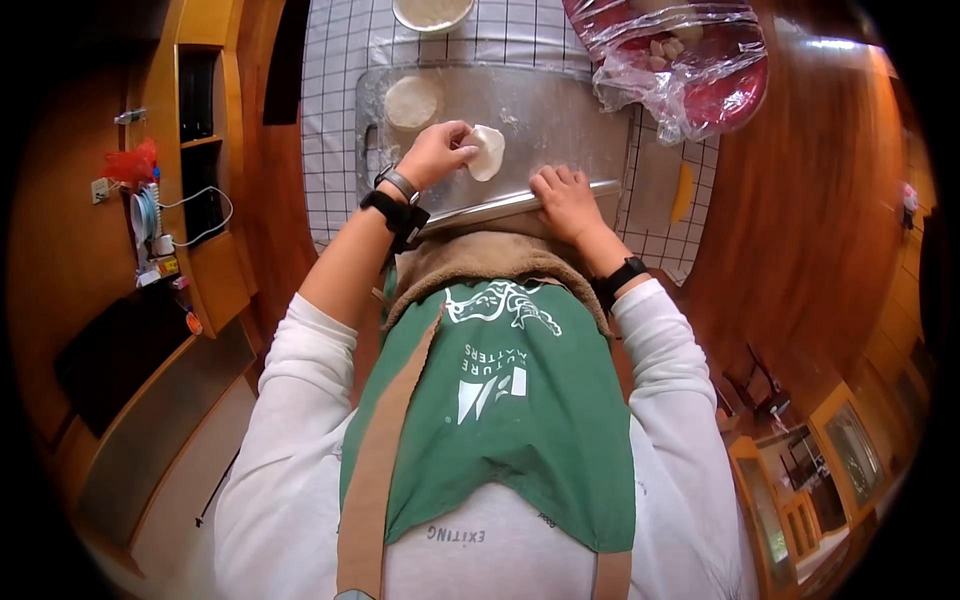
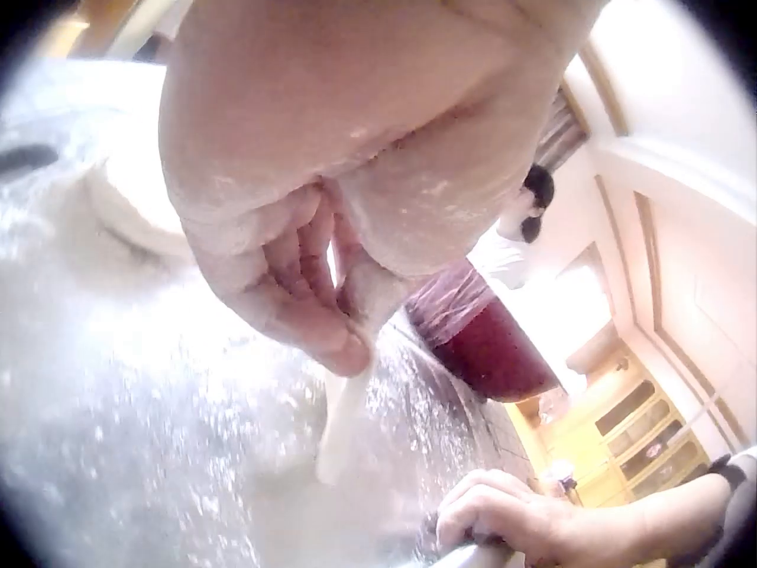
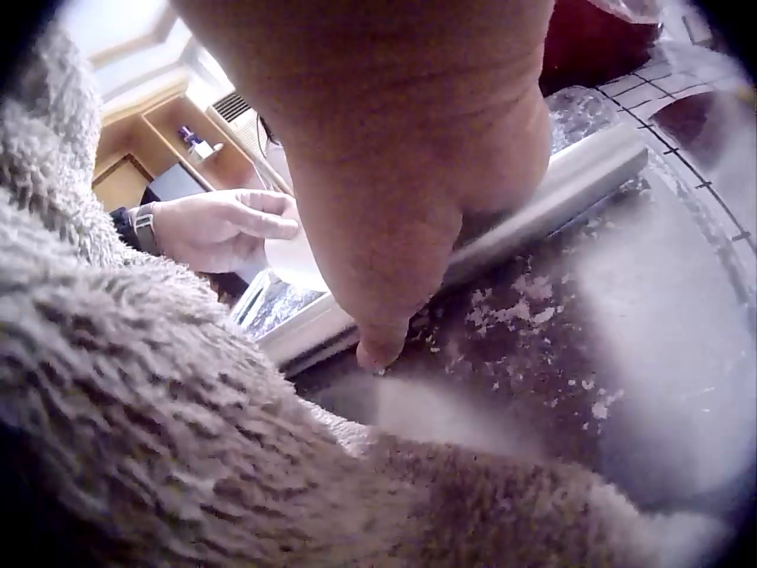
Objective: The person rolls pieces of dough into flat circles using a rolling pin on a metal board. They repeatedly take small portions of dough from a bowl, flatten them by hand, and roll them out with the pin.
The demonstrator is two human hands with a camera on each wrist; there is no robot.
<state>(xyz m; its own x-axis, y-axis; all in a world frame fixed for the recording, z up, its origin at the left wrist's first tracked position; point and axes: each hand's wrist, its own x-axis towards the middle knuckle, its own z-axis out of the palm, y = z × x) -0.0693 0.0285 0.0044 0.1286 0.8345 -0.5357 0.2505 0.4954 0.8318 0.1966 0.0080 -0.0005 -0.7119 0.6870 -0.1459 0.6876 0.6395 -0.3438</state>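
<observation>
My left hand [image 1: 440, 155] pinches a thin white dough wrapper [image 1: 487, 153] between thumb and fingertips, above the floured board [image 1: 545, 110]. In the left wrist view the wrapper [image 2: 343, 426] hangs down edge-on from the fingertips. My right hand [image 1: 570, 200] grips a long, pale, shiny rolling pin [image 1: 500, 207] lying slantwise along the near side of the board. From the right wrist, the thumb [image 3: 381, 353] shows on the near side of the rolling pin [image 3: 591, 172], while the other fingers are hidden behind the hand. A second round wrapper [image 1: 412, 103] lies flat at the board's far left.
A bowl of pale contents [image 1: 432, 12] stands beyond the board. At the far right is a red basin [image 1: 735, 95] under clear plastic film, with pale pieces inside. A yellow strip [image 1: 683, 192] lies right of the board on the checked cloth [image 1: 335, 45]. Another person [image 2: 509, 251] appears in the background.
</observation>
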